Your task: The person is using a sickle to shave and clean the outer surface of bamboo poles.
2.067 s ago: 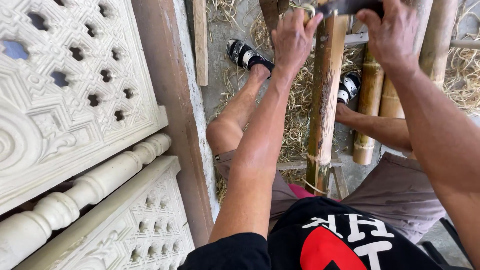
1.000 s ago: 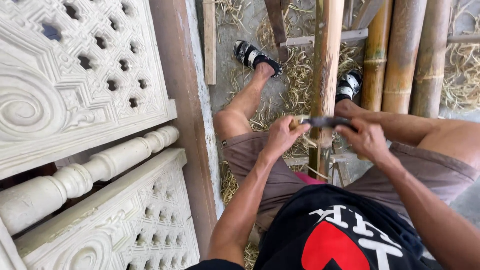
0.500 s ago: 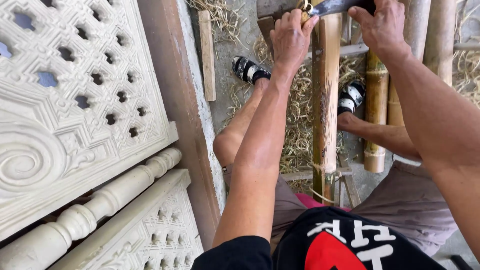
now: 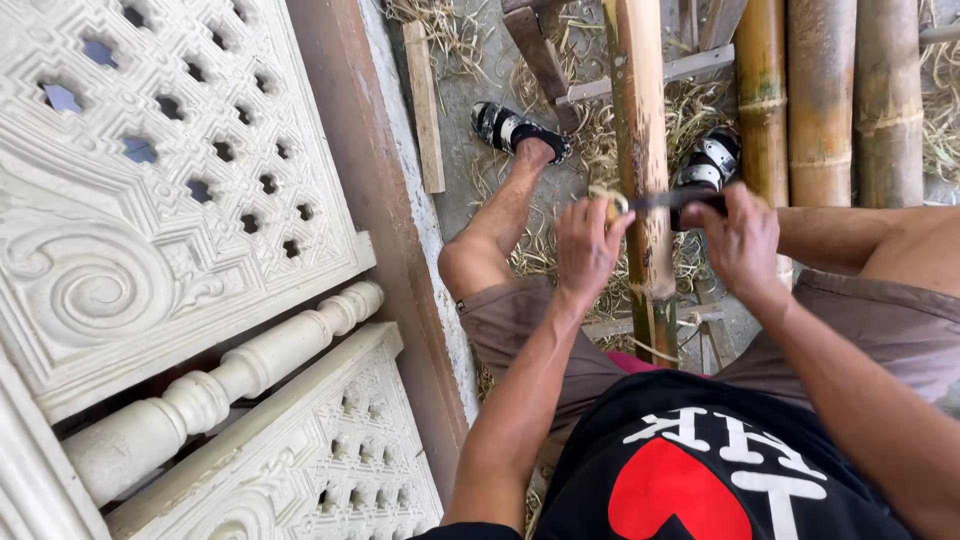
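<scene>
bamboo pole (image 4: 640, 150) upright between the knees; left hand (image 4: 585, 245) and right hand (image 4: 742, 240) fisted on either end of a drawknife (image 4: 660, 200) laid across it. mid-scrape, likely; next pull needs even pressure both sides.

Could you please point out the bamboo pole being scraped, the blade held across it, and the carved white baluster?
bamboo pole (image 4: 640, 120), head view, upper bare stem.
blade (image 4: 655, 201), head view, dark middle.
baluster (image 4: 230, 375), head view, rounded mid-section.

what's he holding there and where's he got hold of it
A two-handled drawknife laid across the bamboo pole: the left hand grips its left end, the right hand grips the dark handle at its right end.
</scene>
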